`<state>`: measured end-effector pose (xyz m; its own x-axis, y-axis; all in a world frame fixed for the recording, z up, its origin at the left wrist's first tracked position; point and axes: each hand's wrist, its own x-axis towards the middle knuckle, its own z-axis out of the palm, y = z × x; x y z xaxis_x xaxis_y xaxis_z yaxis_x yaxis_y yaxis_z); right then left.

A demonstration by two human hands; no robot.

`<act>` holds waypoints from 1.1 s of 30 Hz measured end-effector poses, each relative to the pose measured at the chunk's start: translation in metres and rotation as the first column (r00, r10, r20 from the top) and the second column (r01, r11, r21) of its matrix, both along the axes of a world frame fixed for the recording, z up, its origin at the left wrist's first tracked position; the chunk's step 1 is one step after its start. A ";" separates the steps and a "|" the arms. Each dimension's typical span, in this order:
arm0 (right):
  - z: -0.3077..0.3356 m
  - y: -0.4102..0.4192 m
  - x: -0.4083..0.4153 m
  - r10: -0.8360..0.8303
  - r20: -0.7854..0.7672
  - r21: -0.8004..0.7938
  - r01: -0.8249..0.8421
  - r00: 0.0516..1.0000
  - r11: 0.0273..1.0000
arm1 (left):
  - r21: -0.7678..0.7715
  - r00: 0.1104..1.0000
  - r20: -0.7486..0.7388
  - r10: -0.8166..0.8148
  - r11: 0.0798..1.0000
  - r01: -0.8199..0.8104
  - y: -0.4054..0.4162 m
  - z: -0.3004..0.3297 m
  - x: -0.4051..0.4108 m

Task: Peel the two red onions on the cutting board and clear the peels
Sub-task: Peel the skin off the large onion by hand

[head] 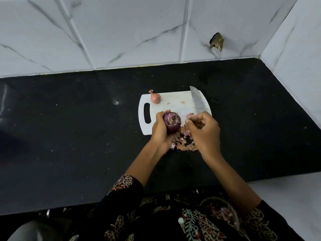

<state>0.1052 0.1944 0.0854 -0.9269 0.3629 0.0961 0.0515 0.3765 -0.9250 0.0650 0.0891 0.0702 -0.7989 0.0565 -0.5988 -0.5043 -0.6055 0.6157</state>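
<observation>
Head view, looking down on a black countertop (pixel 69 136) backed by white marble-veined wall tiles (pixel 121 32). White cutting board (pixel 175 108) lying flat mid-counter, handle slot to the left. Left hand (pixel 160 131) curled round a purple, partly peeled red onion (pixel 172 122), root end up, held over the board's near edge. Right hand (pixel 204 132) just beside it, fingertips pinching a thin pale strip of peel (pixel 189 116); thumb and forefinger pressed together, other fingers curled in. Second onion (pixel 155 97), small and pinkish with skin on, resting at the board's far left corner, well apart from both hands. Knife (pixel 198 101) lying along the board's right side, tip pointing away, handle end hidden behind the right hand. Loose peels (pixel 184 144) heaped on the counter just off the board's near edge, partly covered by both hands. Brownish patch (pixel 216 41) on the wall tile to the right. Patterned dark sleeves (pixel 125 192) filling the bottom of the frame.
</observation>
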 end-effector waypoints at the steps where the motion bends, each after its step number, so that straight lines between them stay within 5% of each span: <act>1: -0.002 0.002 -0.001 0.004 0.015 0.029 -0.004 1.000 1.000 | 0.006 1.000 0.009 -0.002 1.000 0.002 -0.001 0.000 0.000; 6: -0.011 0.002 -0.003 0.145 0.082 0.144 -0.156 0.986 0.977 | 0.016 1.000 0.013 0.005 1.000 -0.006 -0.003 0.003 0.000; 10: -0.006 -0.008 -0.003 0.232 -0.032 0.199 -0.222 0.972 0.955 | 0.015 1.000 -0.005 0.026 1.000 -0.026 -0.006 0.005 0.001; 17: -0.010 -0.018 -0.006 0.248 -0.100 0.437 -0.182 0.964 0.881 | 0.034 0.999 -0.010 0.041 0.999 -0.041 -0.007 0.006 0.000; 25: -0.013 -0.019 -0.010 0.285 -0.055 0.738 -0.153 0.957 0.657 | 0.014 0.999 0.020 0.035 0.999 -0.035 -0.004 0.008 0.000; 28: -0.014 -0.019 -0.009 0.286 0.005 0.717 -0.203 0.958 0.667 | 0.010 0.999 0.021 0.039 0.999 -0.039 -0.002 0.006 0.000; 33: -0.013 -0.028 -0.004 0.304 0.050 0.464 -0.292 0.951 0.836 | -0.006 0.998 -0.046 0.031 0.999 -0.032 0.000 0.005 -0.001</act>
